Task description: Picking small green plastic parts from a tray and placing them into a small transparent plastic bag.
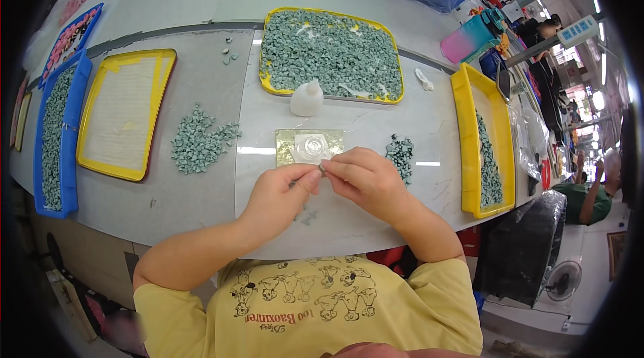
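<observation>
My left hand [283, 191] and my right hand [367, 178] meet fingertip to fingertip over the table, each closed in a pinch. A tiny greyish piece shows at the right fingertips; whatever the left fingers hold is hidden. Just beyond them lies a clear, greenish square slab [285, 150] bearing a small round dish [312, 146]. A white squeeze bottle [306, 99] stands behind the slab. To the left spreads a heap of small green pieces [198, 140]; a smaller pile of darker green pieces [400, 155] sits beside my right hand. A few pieces lie below my left hand.
A yellow-rimmed tray [402, 76] full of green pieces lies at the back. Left are a paper-lined yellow tray [151, 136] and a blue bin [79, 99]; right, a yellow bin [472, 136]. A pink-and-blue bottle [466, 39] stands back right. Another person [585, 200] is at far right.
</observation>
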`<state>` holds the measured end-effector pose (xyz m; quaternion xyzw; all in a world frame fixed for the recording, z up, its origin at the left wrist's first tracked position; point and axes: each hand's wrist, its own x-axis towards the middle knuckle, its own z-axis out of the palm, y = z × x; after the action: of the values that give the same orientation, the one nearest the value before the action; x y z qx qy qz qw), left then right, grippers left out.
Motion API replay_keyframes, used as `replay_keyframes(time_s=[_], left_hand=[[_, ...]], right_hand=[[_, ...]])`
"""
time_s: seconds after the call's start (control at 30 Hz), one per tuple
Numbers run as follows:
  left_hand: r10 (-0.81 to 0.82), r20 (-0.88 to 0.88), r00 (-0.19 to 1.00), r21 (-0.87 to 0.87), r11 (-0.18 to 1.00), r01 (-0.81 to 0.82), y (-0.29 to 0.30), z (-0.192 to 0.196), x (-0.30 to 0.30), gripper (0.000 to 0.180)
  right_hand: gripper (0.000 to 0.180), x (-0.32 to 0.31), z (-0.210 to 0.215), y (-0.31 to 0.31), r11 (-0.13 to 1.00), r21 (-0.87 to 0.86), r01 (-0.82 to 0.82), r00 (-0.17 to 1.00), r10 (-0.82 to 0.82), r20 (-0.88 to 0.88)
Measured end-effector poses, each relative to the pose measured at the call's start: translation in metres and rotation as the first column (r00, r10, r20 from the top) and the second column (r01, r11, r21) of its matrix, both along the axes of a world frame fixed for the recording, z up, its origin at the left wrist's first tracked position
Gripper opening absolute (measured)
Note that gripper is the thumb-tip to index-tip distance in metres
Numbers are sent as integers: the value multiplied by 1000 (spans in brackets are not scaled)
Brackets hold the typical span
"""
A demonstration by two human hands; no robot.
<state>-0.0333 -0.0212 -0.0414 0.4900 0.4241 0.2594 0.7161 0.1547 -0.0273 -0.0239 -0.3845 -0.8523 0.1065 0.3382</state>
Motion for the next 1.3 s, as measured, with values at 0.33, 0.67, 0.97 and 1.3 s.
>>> replay_keyframes(time_s=[0.33, 0.67, 0.97, 1.3], left_hand=[[38, 129, 991, -263, 965, -3, 10, -3, -17, 15], [220, 206, 954, -287, 945, -156, 10, -3, -40, 14], [351, 298, 888, -274, 922, -273, 8, -1, -47, 14], [236, 312, 920, -358, 926, -117, 7, 2, -59, 20]], right_hand=[[35, -6, -6, 25, 965, 261, -40, 969, -26, 245], [35, -33, -5, 17, 953, 285, -102, 915, -22, 402], [20, -48, -11, 14, 988, -3, 153, 988, -153, -29], [7, -63, -10, 5, 494, -844, -210, 649, -575, -498]])
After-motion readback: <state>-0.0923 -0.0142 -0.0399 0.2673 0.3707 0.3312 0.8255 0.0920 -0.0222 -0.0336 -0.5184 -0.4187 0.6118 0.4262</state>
